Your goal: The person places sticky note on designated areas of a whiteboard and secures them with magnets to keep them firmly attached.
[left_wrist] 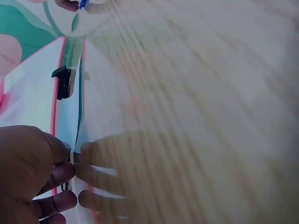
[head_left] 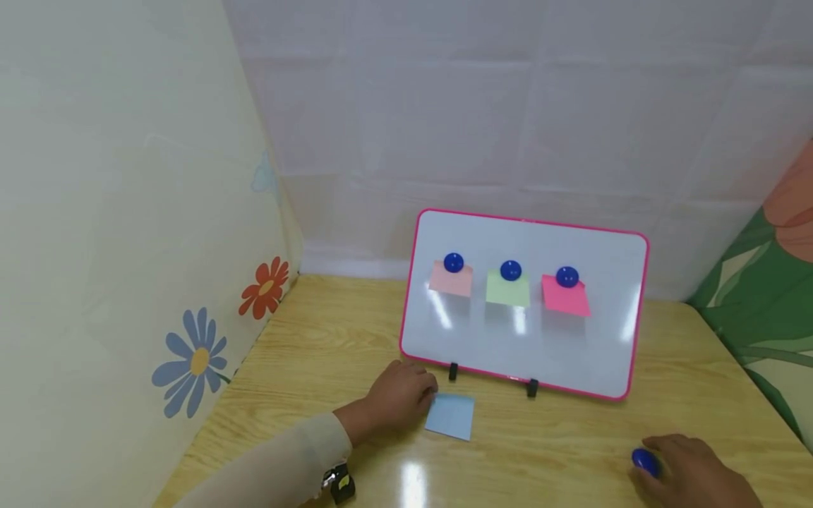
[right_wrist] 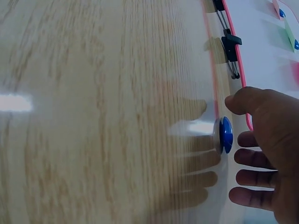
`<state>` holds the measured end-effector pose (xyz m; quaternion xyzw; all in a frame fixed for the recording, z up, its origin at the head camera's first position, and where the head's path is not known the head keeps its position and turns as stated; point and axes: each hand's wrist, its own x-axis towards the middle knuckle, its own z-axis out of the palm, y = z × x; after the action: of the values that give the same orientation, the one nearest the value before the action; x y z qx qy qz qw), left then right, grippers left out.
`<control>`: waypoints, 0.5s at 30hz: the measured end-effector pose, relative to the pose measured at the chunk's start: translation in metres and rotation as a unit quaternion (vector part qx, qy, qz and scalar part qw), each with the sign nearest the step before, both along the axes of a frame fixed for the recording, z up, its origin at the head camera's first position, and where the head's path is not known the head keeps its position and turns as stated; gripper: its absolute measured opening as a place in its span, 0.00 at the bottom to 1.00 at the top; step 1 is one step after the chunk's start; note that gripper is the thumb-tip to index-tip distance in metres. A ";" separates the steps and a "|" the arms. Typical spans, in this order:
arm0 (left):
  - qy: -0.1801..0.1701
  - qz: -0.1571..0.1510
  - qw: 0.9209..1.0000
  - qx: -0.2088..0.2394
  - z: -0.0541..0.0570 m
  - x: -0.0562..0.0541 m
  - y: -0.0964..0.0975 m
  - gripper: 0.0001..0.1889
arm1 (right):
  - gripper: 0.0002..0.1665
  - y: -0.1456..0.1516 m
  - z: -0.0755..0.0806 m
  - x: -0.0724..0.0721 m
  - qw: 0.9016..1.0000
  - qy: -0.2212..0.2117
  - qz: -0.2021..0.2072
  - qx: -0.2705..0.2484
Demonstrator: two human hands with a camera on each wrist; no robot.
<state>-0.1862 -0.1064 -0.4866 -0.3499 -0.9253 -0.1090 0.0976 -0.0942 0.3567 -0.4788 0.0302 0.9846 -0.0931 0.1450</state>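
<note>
A light blue sticky note [head_left: 450, 416] lies on the table in front of the whiteboard [head_left: 483, 331]. My left hand [head_left: 401, 395] pinches the note's upper left corner; in the left wrist view the note [left_wrist: 79, 102] appears edge-on beyond the thumb and fingertips. A round blue magnet [head_left: 646, 462] rests on the table at the right. Around it, my right hand [head_left: 695, 473] is spread. In the right wrist view, thumb and fingers stand apart beside the magnet [right_wrist: 226, 135], with a gap to it.
Three blue magnets hold a peach note [head_left: 451, 281], a green note [head_left: 508, 291] and a pink note [head_left: 565, 298] on the pink-framed board. Black clips [head_left: 532, 388] support its lower edge. A flower-patterned wall [head_left: 127, 247] borders the table's left side.
</note>
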 end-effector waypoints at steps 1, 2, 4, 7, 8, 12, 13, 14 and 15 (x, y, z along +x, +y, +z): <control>0.001 0.000 1.000 0.000 0.000 0.000 0.000 0.03 | 0.51 0.001 0.000 0.000 1.000 -0.005 -0.002 -0.001; 0.001 0.001 1.000 0.000 0.000 0.000 0.000 0.03 | 0.51 0.001 -0.001 0.000 1.000 -0.009 -0.002 -0.001; 0.000 0.002 1.000 0.000 0.000 0.000 0.000 0.03 | 0.50 0.002 -0.001 0.000 1.000 -0.015 -0.004 -0.001; 0.000 0.003 1.000 0.001 0.000 0.000 0.001 0.03 | 0.47 0.003 -0.003 0.000 1.000 -0.018 -0.004 0.002; 0.000 0.003 1.000 0.001 0.000 0.000 0.001 0.03 | 0.47 0.003 -0.004 0.000 1.000 -0.016 -0.002 0.002; 0.003 0.004 1.000 0.001 -0.002 -0.001 0.001 0.02 | 0.45 0.004 -0.007 -0.001 1.000 -0.007 0.002 0.007; 0.004 0.003 1.000 0.003 -0.002 -0.001 0.001 0.02 | 0.45 0.005 -0.007 -0.002 1.000 -0.007 0.002 0.008; 0.004 0.003 1.000 0.005 -0.002 -0.001 0.001 0.02 | 0.44 0.005 -0.008 -0.002 1.000 -0.005 0.003 0.009; 0.004 0.002 1.000 0.006 -0.002 -0.001 0.002 0.02 | 0.44 0.006 -0.009 -0.003 1.000 -0.004 0.003 0.011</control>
<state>-0.1873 -0.1049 -0.4883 -0.3478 -0.9249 -0.1133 0.1041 -0.0969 0.3624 -0.4876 0.0294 0.9850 -0.0817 0.1488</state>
